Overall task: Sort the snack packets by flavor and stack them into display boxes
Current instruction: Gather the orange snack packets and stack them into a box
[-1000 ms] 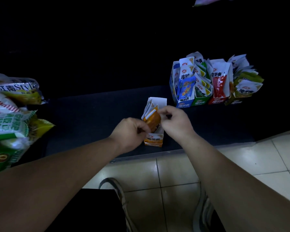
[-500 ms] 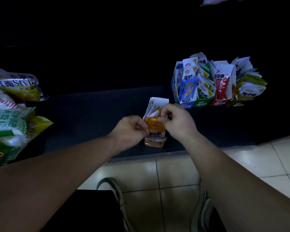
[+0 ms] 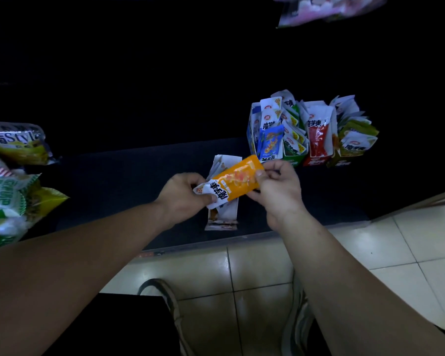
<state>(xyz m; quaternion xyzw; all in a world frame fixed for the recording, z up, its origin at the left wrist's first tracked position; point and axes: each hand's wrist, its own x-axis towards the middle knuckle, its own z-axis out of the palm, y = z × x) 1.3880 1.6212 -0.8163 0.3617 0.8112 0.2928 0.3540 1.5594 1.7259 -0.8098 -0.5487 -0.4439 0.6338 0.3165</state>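
Observation:
An orange snack packet point(image 3: 238, 182) lies slanted between both hands, above a small orange display box point(image 3: 222, 219) on the dark shelf. My left hand point(image 3: 183, 195) pinches its white lower end and my right hand point(image 3: 276, 187) pinches its orange upper end. White tops of more packets point(image 3: 225, 161) stick out of the box behind it. At the back right stand a blue box point(image 3: 263, 140), a green box point(image 3: 292, 147), a red box point(image 3: 317, 140) and an olive box point(image 3: 355, 142), each full of packets.
Large snack bags point(image 3: 9, 176) pile up at the left end of the dark shelf point(image 3: 113, 181). A pale bag point(image 3: 326, 10) hangs at the top right. Below the shelf edge lie pale floor tiles point(image 3: 262, 265), with my shoes point(image 3: 165, 301) on them.
The orange packet was low at the box between my hands; now it is lifted out and stretched slanted between both hands, with the right hand moved up and right.

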